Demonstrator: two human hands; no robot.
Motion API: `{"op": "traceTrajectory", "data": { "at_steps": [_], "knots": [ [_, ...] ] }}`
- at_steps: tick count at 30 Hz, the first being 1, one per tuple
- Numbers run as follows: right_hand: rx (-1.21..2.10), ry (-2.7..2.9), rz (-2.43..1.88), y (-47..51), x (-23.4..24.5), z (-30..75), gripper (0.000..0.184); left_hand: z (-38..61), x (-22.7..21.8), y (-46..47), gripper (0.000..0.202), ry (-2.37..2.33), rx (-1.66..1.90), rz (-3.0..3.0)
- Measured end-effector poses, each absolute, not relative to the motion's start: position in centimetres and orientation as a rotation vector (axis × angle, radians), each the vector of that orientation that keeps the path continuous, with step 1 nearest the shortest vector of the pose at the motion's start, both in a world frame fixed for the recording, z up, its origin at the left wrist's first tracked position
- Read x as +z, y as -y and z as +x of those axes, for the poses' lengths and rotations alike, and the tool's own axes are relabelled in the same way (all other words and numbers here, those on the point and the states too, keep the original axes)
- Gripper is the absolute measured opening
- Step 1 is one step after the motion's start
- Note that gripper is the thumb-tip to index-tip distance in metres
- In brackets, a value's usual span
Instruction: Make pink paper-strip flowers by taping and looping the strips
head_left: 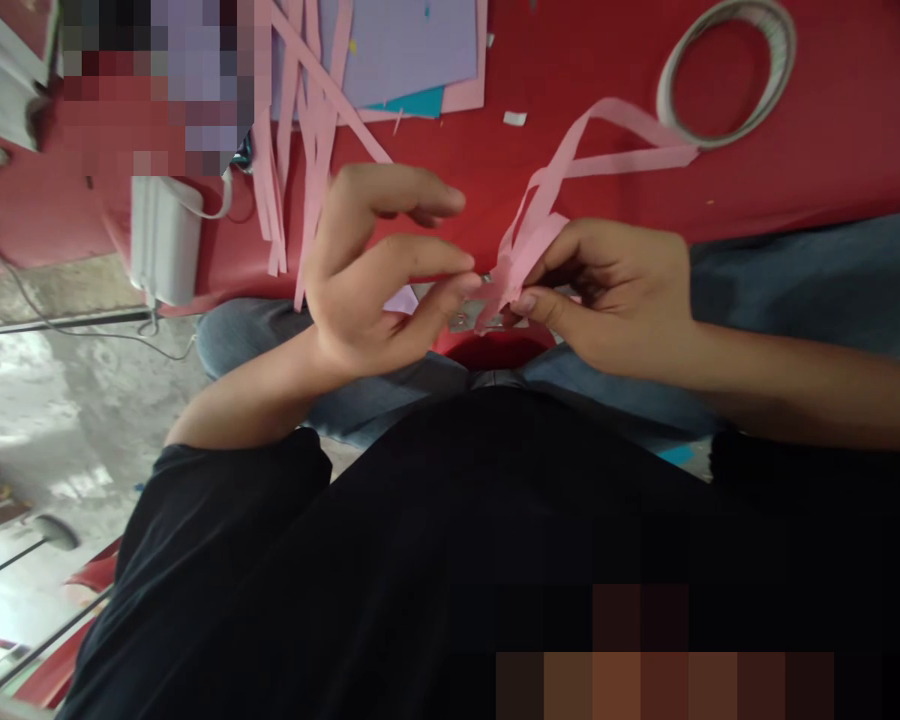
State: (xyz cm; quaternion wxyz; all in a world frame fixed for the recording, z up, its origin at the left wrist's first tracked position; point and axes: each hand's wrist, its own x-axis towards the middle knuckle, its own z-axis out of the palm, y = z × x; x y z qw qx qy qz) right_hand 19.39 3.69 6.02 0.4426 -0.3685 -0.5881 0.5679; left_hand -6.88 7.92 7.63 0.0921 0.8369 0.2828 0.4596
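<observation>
Folded pink paper strips (544,205) are pinched between the thumb and fingers of my right hand (607,295). Their loops rise above that hand and reach toward the tape roll. My left hand (379,270) is just left of the strips' lower ends, its thumb and forefinger tips brought together. Whether something thin lies between those tips I cannot make out. The other fingers of my left hand are bent and held apart from the pinch. Both hands are over my lap at the table's near edge.
A roll of tape (667,100) lies on the red table (585,60) at upper right. Loose pink strips (311,150) and purple sheets (412,50) are at upper left. A white power bank (165,240) with a cable is at the left edge. Part of the upper left is pixelated.
</observation>
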Motion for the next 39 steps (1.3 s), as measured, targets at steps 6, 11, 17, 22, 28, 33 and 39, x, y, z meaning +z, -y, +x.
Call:
{"op": "traceTrajectory", "data": {
  "at_steps": [6,11,17,22,28,33,39],
  "knots": [
    [1.4,1.436,-0.947,-3.9,5.8,19.7,0.019,-7.6,6.6,-9.6,0.017,-1.04,1.359,2.183],
    [1.313,1.526,-0.899,-4.3,5.8,20.5,0.015,-6.6,7.3,-8.5,0.024,-1.003,1.136,2.085],
    [1.116,1.586,-0.933,-3.8,7.6,21.1,0.015,-6.7,6.9,-8.7,0.031,-0.956,1.125,1.977],
    [1.154,1.461,-0.848,-3.0,9.7,21.1,0.018,-7.3,6.9,-9.6,0.029,-0.857,1.0,1.875],
    [1.42,1.407,-0.547,-3.4,12.7,20.9,0.035,-6.9,8.0,-8.4,0.022,-0.551,0.9,1.913],
    [1.492,1.406,-0.296,-4.6,15.1,19.5,0.028,-5.9,8.1,-7.0,0.029,-0.514,1.075,1.898],
    [1.596,1.454,-0.367,-6.1,15.3,18.6,0.05,-4.2,7.3,-5.8,0.043,-0.511,1.075,1.787]
  ]
}}
